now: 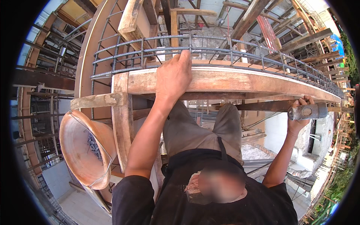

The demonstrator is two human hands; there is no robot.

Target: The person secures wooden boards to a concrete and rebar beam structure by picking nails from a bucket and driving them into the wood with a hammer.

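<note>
My left hand (175, 77) lies over the top edge of a long timber beam (217, 80), its fingers curled over the far side beside the rebar cage (157, 50). The fingertips are partly hidden, and the knuckles come up against the cage's bars. At the beam's right end, my right hand (298, 125) is closed around a hammer. The hammer's dark metal head (308, 111) faces up in front of the fingers, while its handle is mostly hidden.
On the left, an orange bucket (80, 150) with a wire handle holds several nails (93, 145). It hangs beside an upright timber post (122, 131) and a short crosspiece (97, 100). Wooden props (247, 20) and a plywood panel (99, 33) stand beyond the cage.
</note>
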